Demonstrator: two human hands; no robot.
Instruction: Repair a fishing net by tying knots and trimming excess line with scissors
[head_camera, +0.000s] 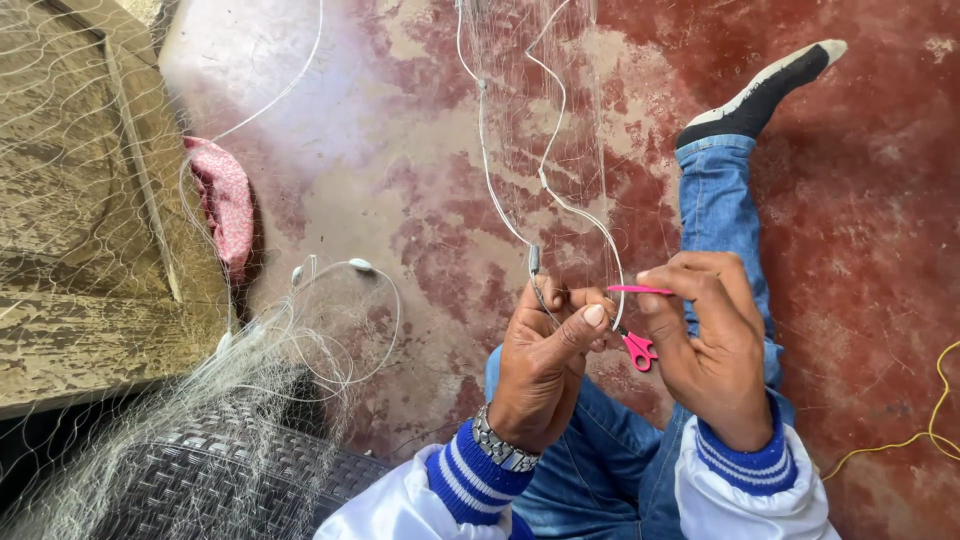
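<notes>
Your left hand (545, 365) is clenched, thumb and forefinger pinching the white net line (560, 205) just below a small grey sinker (534, 259). Your right hand (712, 345) is closed on a pink netting needle (640, 290), held level with its tip just beside the pinched line. Small pink scissors (638, 349) hang between both hands, just below the line. The line rises away from your fingers over the red floor (860, 230). A heap of netting (250, 350) lies well left of the line.
</notes>
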